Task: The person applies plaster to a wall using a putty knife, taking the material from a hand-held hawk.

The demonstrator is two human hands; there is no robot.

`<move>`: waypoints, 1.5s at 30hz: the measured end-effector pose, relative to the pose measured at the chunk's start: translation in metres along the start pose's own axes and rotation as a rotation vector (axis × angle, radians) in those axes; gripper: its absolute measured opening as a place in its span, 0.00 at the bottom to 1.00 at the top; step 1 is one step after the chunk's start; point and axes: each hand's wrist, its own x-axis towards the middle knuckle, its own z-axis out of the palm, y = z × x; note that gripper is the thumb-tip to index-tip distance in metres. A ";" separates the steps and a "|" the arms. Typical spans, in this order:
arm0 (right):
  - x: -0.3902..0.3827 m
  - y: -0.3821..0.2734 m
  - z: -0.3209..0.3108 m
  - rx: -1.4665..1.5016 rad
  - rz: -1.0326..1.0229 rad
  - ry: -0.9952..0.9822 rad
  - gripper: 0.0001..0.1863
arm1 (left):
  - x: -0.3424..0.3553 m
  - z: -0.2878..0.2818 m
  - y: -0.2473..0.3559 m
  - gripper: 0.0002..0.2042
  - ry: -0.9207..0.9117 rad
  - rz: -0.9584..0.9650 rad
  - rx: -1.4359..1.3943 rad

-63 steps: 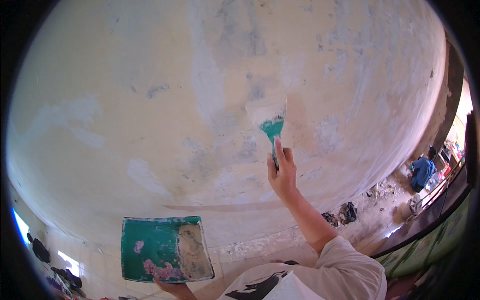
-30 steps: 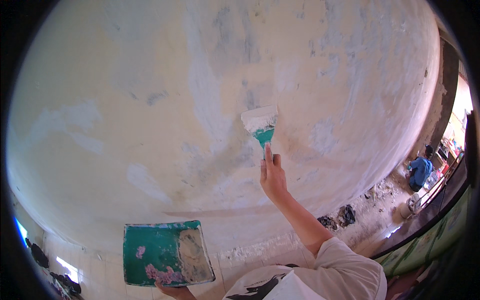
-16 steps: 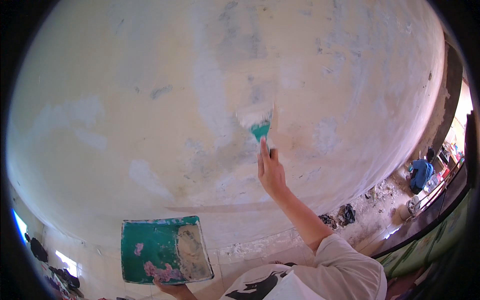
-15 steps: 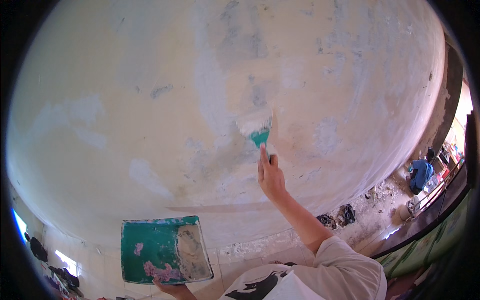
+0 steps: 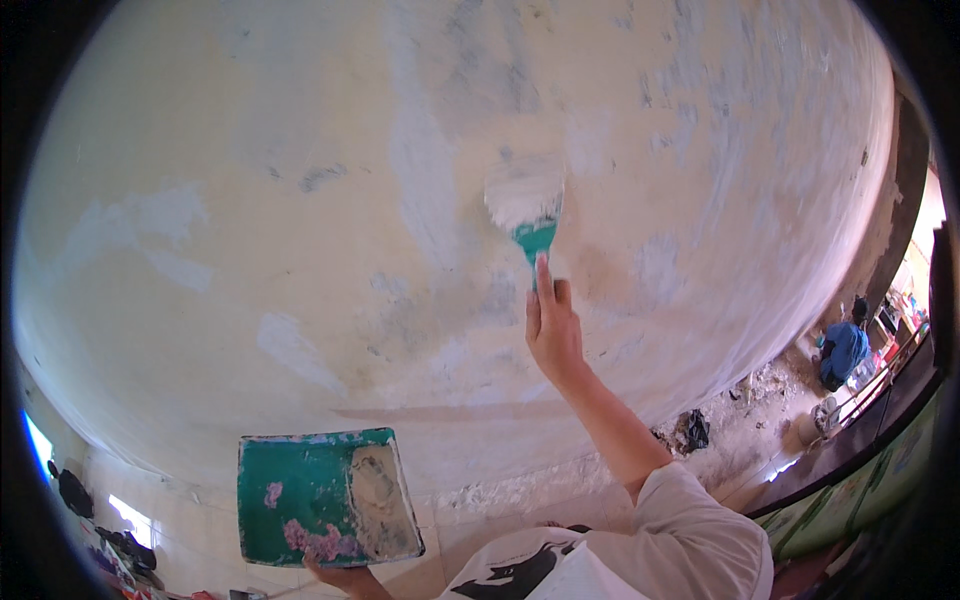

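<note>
In my right hand [image 5: 555, 330] is a putty knife [image 5: 536, 236] with a green handle end, its wide blade smeared with pale filler and laid against the wall [image 5: 330, 240]. One finger stretches along the handle while the others curl round it. Patches of whitish filler and grey marks dot the cream wall around the blade. My left hand [image 5: 335, 572] grips the lower edge of a green tray [image 5: 310, 480], held out from the wall at lower left. Beige filler lies along the tray's right side, and pinkish crust sticks to its bottom.
At the far right a person in blue [image 5: 845, 352] crouches near a bucket [image 5: 818, 420]. A black plastic bag [image 5: 693, 430] and debris lie along the foot of the wall. Green patterned material [image 5: 860, 490] lines the lower right. Dark items [image 5: 75, 495] sit at far left.
My right hand has slid the putty knife up the wall and slightly right. The tray in my left hand has shifted only a little up and left.
</note>
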 end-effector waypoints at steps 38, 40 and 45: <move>-0.131 -0.158 0.165 0.240 -0.057 -1.561 0.19 | 0.047 -0.087 -0.049 0.17 0.048 0.220 0.059; -0.118 -0.159 0.156 0.219 -0.013 -1.534 0.20 | 0.047 -0.085 -0.047 0.18 0.044 0.181 -0.024; -0.115 -0.170 0.135 0.100 -0.271 -1.331 0.18 | 0.038 -0.052 -0.028 0.20 0.017 0.068 -0.192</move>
